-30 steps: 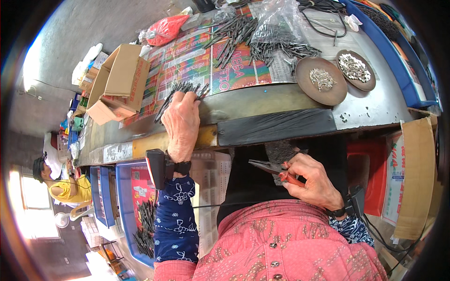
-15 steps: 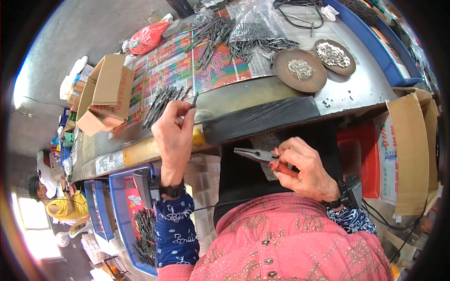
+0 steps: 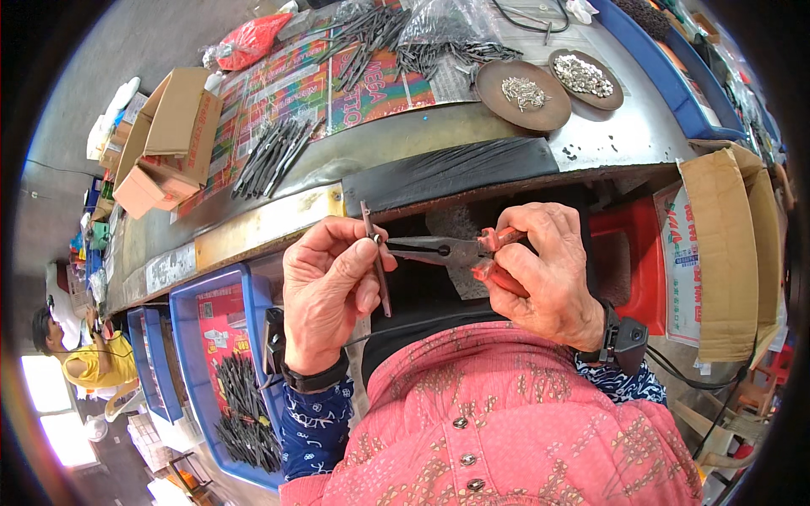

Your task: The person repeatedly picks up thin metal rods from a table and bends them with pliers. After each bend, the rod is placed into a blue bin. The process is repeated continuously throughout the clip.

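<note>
Taking clock hours about the middle of my view, I found the dark strip (image 3: 369, 221) just toward 9 o'clock, clear of the surface (image 3: 396, 152), its ends aimed roughly at 11 and 5. My left grip (image 3: 316, 282) was pinching it between thumb and fingers, a small silver piece (image 3: 377, 239) at its upper part. My right grip (image 3: 548, 266) was closed around the red handles of the pliers (image 3: 451, 250), whose slim tips pointed to 9 o'clock, close by that piece; I could not tell whether they touched.

I judged the strip light and bendable, hardly fragile, perhaps a little slick; it wanted a pinch close to the silver piece, so that the free ends did not twist. The pliers looked stiff and heavier, best held well back on the handles.

I counted one strip in hand, one silver piece on it, one pair of pliers, two brown dishes (image 3: 544, 120) between 1 and 2 o'clock, two blue bins (image 3: 260, 299) at 8, and one red bag (image 3: 253, 42) at 11. The loose black strips (image 3: 272, 160) at 10 overlapped too much to count.
</note>
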